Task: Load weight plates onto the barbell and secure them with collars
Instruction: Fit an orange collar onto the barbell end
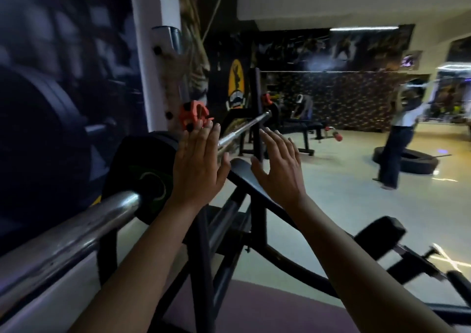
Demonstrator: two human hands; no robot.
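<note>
A chrome barbell runs from the near sleeve point(76, 233) at lower left to its far end point(257, 119). A black weight plate point(142, 177) with green marking sits on the near sleeve. My left hand point(197, 165) lies flat against the plate's right side, fingers straight and pointing up. Held apart from it to the right, my right hand point(279, 167) has spread fingers and holds nothing. An orange collar point(192, 116) shows just beyond my left fingertips; whether it is on the bar I cannot tell. Another orange collar point(266, 98) is at the far end.
A black bench rack frame point(239, 220) and padded seat point(377, 233) fill the space under my arms. A white pillar point(158, 59) and dark wall mural stand at left. A person point(400, 139) stands by a large tyre point(407, 162) at right; another bends over a bench point(303, 126).
</note>
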